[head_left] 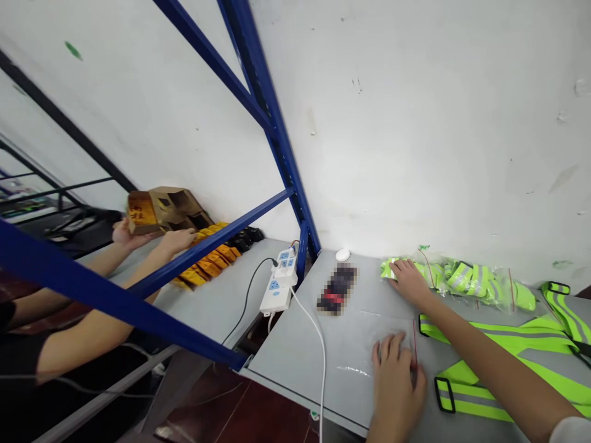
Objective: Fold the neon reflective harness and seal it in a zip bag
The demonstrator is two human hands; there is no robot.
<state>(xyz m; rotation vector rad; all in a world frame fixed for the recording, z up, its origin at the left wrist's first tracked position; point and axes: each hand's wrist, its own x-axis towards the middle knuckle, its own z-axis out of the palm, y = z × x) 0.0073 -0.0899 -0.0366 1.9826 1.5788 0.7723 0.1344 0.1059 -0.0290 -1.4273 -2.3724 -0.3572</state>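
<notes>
My right hand (409,280) reaches across to the wall side of the grey table, its fingers curled over the left end of a bagged reflective strap (386,268). More fluorescent yellow-green straps in clear bags (475,280) lie in a row beside it. Nearer to me, my left hand (398,375) rests with its fingers apart on a flat clear plastic bag (357,344) with a red seal line. To the right, loose reflective straps (512,338) with grey bands and black buckles are spread out, partly under my right forearm.
A pixelated phone-like object (338,289) and a white round thing (342,254) lie left of my hands. A power strip (281,280) with cables sits by the blue rack frame (286,154). Beyond it, a co-worker's hands hold a cardboard box (178,206) near yellow packets (207,264).
</notes>
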